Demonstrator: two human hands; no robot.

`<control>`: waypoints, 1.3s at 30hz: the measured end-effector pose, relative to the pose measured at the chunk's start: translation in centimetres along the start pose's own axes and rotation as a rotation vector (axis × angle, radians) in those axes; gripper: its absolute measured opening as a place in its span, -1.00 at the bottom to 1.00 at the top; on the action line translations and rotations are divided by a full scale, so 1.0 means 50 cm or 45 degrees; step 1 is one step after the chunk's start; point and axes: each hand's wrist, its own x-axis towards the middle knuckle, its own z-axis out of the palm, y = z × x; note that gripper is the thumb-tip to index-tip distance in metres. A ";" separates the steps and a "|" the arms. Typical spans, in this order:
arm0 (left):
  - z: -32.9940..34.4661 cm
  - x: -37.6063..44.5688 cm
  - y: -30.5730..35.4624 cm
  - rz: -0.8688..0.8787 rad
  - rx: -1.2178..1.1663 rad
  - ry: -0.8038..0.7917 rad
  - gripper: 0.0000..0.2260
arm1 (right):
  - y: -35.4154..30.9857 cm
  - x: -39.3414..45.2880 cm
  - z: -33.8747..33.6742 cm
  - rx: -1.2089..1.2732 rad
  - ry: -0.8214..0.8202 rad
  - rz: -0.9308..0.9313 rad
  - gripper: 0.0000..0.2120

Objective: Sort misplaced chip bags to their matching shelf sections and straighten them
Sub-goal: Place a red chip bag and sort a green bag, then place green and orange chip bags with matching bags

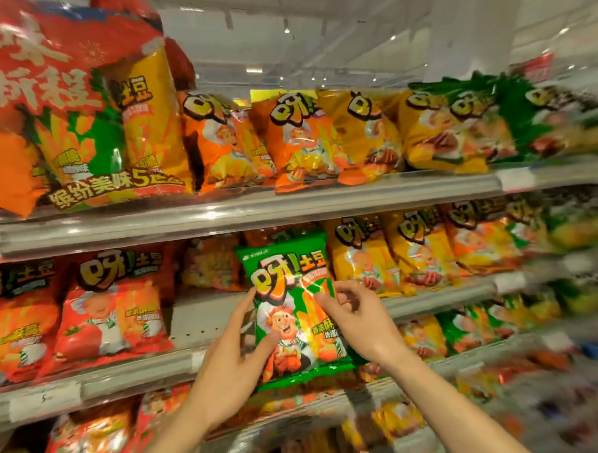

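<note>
1. We hold the green chip bag (294, 312) upright at centre frame, off the middle shelf (199, 319).
2. Left hand (234, 352) and right hand (356, 319) pinch its sides, likely carrying it to the green bags (512, 114), upper right.

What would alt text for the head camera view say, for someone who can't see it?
Two hands, left and right, hold a green chip bag upright in front of a store shelf. Red bags sit to its left, yellow bags to its right, and more green bags on the shelf above, far right.
</note>
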 end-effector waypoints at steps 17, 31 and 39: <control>0.588 0.084 0.338 0.170 0.082 -0.188 -0.38 | 0.263 -0.021 -0.650 0.005 0.100 0.074 -0.78; 0.759 0.291 0.387 0.074 0.020 -0.086 -0.17 | 0.335 0.177 -0.795 -0.175 0.038 0.019 -0.60; 0.741 0.321 0.365 0.027 0.015 0.105 -0.17 | 0.355 0.279 -0.765 -0.062 -0.083 -0.117 -0.64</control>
